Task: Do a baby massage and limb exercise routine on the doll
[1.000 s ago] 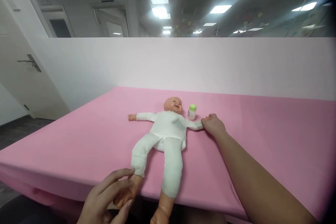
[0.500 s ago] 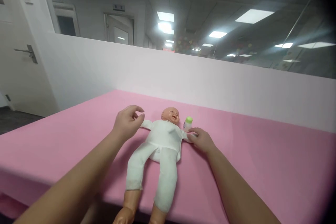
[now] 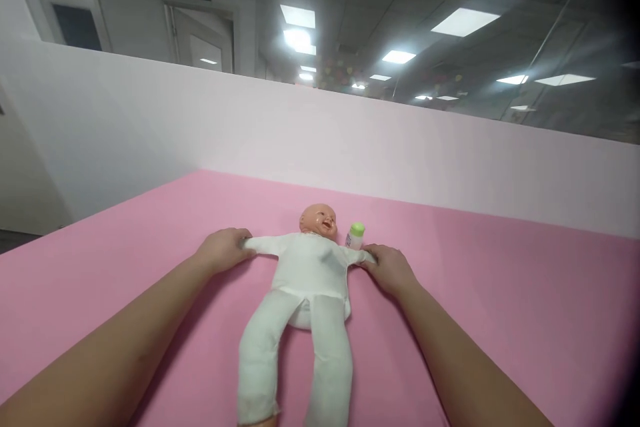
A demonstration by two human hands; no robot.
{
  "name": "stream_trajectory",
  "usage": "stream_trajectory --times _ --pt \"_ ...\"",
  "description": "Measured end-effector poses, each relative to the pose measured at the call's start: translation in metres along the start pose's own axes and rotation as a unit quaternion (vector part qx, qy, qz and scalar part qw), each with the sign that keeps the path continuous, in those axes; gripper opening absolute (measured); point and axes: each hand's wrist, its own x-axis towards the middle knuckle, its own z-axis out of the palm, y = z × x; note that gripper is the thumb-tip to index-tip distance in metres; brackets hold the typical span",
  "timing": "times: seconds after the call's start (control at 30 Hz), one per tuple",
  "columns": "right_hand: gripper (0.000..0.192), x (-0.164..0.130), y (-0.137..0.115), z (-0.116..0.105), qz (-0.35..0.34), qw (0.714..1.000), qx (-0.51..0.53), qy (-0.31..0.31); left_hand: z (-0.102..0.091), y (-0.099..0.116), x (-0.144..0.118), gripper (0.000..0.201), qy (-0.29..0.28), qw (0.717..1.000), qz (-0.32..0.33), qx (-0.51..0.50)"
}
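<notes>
Doll [image 3: 310, 267]: baby doll in a white one-piece suit, lying on its back on the pink worktop [image 3: 500, 300], head toward the far wall, arms spread out to both sides, legs pointing toward the person and running out of the bottom edge of the view.
Left hand [image 3: 223, 250]: grip closed over the end of the doll's outstretched arm on that side, the doll's hand hidden under the fingers; forearm reaches in from the lower left.
Right hand [image 3: 390, 267]: grip closed on the end of the doll's other arm, knuckles up, resting on the pink cover; forearm reaches in from the lower right.
Bottle [image 3: 355, 235]: small white toy feeding bottle with a green cap, standing upright just beside the doll's head, just behind the right hand; whether it touches the doll's sleeve cannot be told.
Worktop: covered with a plain pink cloth, wide and flat.
Wall [image 3: 350, 140]: low white partition along the far edge of the worktop, with glass above it showing ceiling lights.
</notes>
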Motion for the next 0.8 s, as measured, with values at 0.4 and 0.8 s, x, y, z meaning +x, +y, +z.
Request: stream_trajectory --times 0.4,0.8 --pt "0.048 -0.037 -0.027 -0.021 0.0 0.997 -0.029 0.065 -0.011 -0.016 -0.007 0.048 -0.006 0.998 -0.037 -0.046" --pt "0.073 -0.255 -0.082 0.025 -0.111 0.977 0.156 0.092 -0.011 -0.034 -0.001 0.049 -0.002 0.993 -0.101 -0.063"
